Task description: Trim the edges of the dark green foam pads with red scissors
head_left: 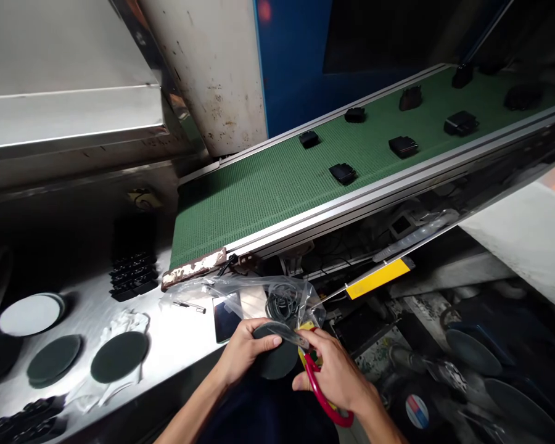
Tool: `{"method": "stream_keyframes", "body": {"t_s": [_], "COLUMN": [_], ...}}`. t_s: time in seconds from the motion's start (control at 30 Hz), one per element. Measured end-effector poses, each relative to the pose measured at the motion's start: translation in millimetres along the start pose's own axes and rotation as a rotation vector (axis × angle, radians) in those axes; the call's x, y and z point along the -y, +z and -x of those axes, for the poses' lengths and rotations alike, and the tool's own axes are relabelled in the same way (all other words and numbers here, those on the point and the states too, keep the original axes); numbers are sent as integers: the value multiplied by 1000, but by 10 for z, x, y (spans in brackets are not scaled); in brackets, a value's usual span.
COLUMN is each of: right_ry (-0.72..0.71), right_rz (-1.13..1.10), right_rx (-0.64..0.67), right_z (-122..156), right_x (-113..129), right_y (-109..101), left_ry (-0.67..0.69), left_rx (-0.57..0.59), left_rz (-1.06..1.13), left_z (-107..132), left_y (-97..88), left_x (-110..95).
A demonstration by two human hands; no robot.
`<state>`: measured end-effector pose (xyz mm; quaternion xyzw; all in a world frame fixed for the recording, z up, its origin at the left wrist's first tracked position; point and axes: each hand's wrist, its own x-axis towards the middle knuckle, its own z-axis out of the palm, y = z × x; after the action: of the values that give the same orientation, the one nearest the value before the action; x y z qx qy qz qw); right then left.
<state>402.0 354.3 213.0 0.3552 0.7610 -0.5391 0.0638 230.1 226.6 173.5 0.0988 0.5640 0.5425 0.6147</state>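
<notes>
My left hand (243, 350) is closed around the edge of a dark round pad (274, 357), holding it just off the front edge of the steel table (180, 336). My right hand (335, 374) grips red-handled scissors (321, 388), whose blades (289, 336) lie across the top of the pad. A clear plastic bag (259, 296) holding a coiled grey cable (282, 302) lies on the table right behind my hands.
Several dark round pads (119, 356) and a white disc (29, 314) lie on the table at left, with stacked black parts (134, 274). A green conveyor belt (277, 185) carries several black parts (343, 173). A phone (225, 317) lies by the bag. Machinery sits low right.
</notes>
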Motion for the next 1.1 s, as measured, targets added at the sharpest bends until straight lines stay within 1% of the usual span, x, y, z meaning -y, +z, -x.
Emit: {"method": "stream_keyframes", "body": {"t_s": [0.1, 0.23, 0.3, 0.37, 0.43, 0.57, 0.73, 0.83, 0.97, 1.1], "right_ry": [-43, -48, -42, -31, -30, -56, -50, -48, -64, -56], "right_rz": [96, 167, 168, 143, 114, 125, 150, 162, 184, 213], "right_rx": [23, -19, -8, 39, 66, 39, 2, 25, 31, 70], "right_z": [-42, -55, -48, -46, -60, -118, -128, -107, -127, -178], "right_x": [19, -26, -55, -65, -52, -13, -31, -27, 7, -3], "right_y": [-10, -14, -19, -28, -36, -23, 9, -14, -65, -80], "left_ry": [22, 40, 44, 28, 24, 66, 34, 26, 52, 40], "left_rx": [1, 27, 6, -8, 0, 10, 24, 54, 82, 88], "left_rz": [-10, -4, 32, 60, 34, -44, -8, -26, -78, -51], "left_z": [-22, -39, -53, -76, -106, -150, -151, -152, -179, -213], "left_y": [-14, -14, -11, -17, -33, -63, -48, -31, -37, -65], "left_x": [-28, -57, -49, -36, -34, -78, -134, -130, -97, -88]}}
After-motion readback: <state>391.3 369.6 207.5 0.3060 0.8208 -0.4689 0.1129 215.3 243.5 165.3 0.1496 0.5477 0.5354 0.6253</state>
